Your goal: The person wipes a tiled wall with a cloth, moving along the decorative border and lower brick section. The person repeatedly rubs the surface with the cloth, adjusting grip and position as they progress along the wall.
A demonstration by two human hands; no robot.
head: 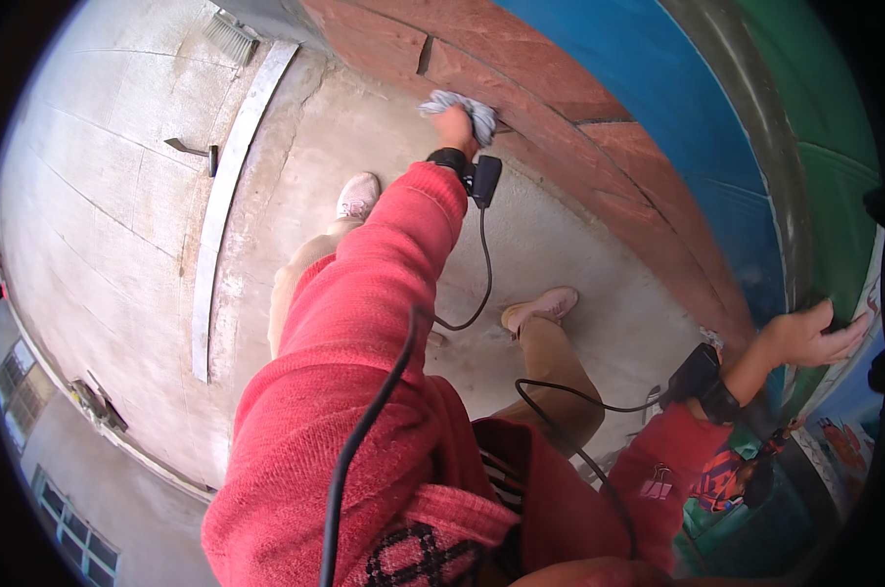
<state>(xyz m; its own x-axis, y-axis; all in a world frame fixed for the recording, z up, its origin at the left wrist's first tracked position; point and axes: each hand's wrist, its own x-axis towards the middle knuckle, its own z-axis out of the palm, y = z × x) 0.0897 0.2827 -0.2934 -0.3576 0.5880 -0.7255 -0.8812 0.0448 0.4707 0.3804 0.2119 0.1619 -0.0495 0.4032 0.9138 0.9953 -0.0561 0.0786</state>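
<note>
My left hand (pixel 455 130) grips a crumpled grey-white cloth (pixel 479 116) against the lower edge of reddish stone slabs (pixel 516 81) along the wall's base. A black device is strapped to that wrist, and its cable runs back along my red sleeve. Over at the right, my right hand (pixel 809 337) has its fingers apart, by the green part of the wall (pixel 838 198); it holds nothing. Whether its palm presses on the wall I cannot tell. Another black device (pixel 695 374) sits on the right wrist. Between the slabs and the green runs a blue band (pixel 670 110).
A long pale metal strip (pixel 229 198) lies on the concrete floor (pixel 325 132) to my left. Beside it rest a small bladed tool (pixel 193 152) and a bristle brush (pixel 229 38). Another person (pixel 721 480) is at the lower right. Windows (pixel 75 532) show at lower left.
</note>
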